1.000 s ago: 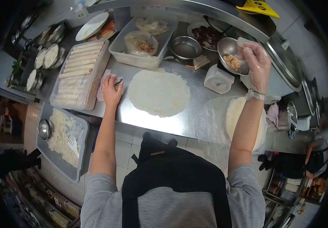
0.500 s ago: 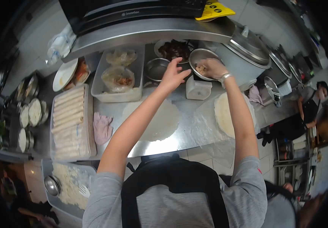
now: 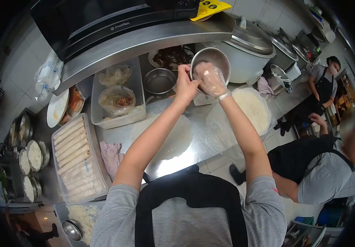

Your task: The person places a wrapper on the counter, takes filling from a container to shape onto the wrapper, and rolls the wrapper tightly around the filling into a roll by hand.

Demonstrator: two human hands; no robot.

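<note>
My left hand [image 3: 185,85] grips the near left rim of a metal bowl [image 3: 222,57], which is tilted toward me. Inside that bowl is my right hand [image 3: 210,78], in a clear plastic glove, fingers curled downward; what they hold is hidden. Just below the bowl, a small white scale-like device [image 3: 202,99] shows in part. A thin, pale round wrapper [image 3: 171,138] lies flat on the steel counter in front of me. To its right, more round wrappers [image 3: 251,109] rest on clear plastic sheeting [image 3: 218,127].
Left of me stand a container of pale rolls [image 3: 74,154], a pink cloth [image 3: 111,158] and a plastic bin [image 3: 122,120] with bagged food. A metal pan [image 3: 159,80] sits behind. A steel shelf [image 3: 144,39] overhangs the counter. Two people [image 3: 323,164] are at the right.
My left hand has moved from open in the air to holding the bowl's rim. The bowl has been lifted and tilted toward me. Another person has come nearer on the right.
</note>
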